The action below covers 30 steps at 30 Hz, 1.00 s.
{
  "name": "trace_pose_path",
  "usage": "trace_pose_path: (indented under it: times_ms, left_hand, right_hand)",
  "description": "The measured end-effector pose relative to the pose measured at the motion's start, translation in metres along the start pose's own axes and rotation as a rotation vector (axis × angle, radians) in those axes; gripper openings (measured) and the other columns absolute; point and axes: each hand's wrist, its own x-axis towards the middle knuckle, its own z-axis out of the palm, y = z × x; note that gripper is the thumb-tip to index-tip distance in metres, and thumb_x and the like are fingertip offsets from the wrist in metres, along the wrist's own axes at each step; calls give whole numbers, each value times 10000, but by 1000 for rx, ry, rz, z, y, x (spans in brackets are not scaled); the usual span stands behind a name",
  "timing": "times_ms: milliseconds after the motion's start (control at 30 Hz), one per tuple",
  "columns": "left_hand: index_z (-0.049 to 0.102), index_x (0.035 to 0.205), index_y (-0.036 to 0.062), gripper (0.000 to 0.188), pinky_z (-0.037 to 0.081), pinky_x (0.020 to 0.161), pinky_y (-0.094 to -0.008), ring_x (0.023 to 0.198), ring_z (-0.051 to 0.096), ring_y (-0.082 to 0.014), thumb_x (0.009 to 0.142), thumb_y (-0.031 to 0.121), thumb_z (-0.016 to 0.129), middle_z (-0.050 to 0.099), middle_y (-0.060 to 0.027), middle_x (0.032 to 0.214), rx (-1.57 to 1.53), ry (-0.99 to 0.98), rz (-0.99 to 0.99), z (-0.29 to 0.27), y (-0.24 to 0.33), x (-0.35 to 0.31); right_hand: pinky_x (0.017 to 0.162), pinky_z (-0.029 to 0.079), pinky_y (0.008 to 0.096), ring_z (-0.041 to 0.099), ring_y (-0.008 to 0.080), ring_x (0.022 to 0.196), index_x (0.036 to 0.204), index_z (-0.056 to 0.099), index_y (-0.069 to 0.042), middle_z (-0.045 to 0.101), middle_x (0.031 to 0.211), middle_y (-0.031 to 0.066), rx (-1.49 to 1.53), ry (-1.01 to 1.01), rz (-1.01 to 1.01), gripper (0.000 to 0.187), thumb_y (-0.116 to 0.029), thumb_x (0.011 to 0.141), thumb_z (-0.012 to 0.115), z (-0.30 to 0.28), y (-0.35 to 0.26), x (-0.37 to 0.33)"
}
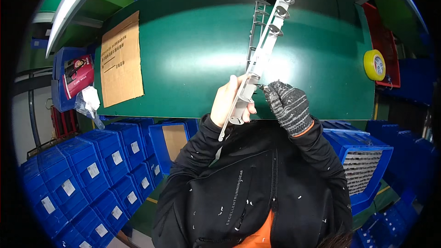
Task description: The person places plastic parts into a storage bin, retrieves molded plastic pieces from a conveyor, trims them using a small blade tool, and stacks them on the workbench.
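pale strip (261, 59) slants from past the desk's (193, 55) near edge toward the far side. bare left hand (225, 98) grip closed round its near part, likely steadying it; gloved right hand (289, 106) curled just right, can't tell if pinching anything. cardboard (120, 62) farther left, likely out of the way.

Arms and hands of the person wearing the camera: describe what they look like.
The left hand wears no glove. The right hand wears a knitted glove, dark with light grey stripes, with an orange edge at the wrist. The left sleeve and right sleeve are both long and black.
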Motion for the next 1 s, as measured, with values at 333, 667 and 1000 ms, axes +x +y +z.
trace_pose_path:
  times_ms: [333,667,1000]
  left_hand:
    - [293,1274,-19,643,441,378,-251,372,514,-183,899,499,223,547,-166,571,-228,13,-6,-15,-8,-4]
    - [336,1230,44,583,434,341,-263,361,523,-213,889,510,253,553,-183,568,-226,90,16,-33,-5,-2]
    - [354,1211,-1,549,450,393,-249,408,536,-181,907,450,284,571,-159,639,-330,113,93,-107,-55,29]
  right_hand:
    - [586,453,374,572,305,637,822,618,-13,590,723,160,242,-129,194,153,-135,797,529,9,6,2]
    - [572,451,377,570,306,616,802,612,-21,591,689,156,136,-210,48,191,-200,803,546,31,-4,18]
    - [796,444,385,492,288,1008,1049,569,-50,508,1103,172,-515,-372,315,565,-512,725,535,97,31,55]
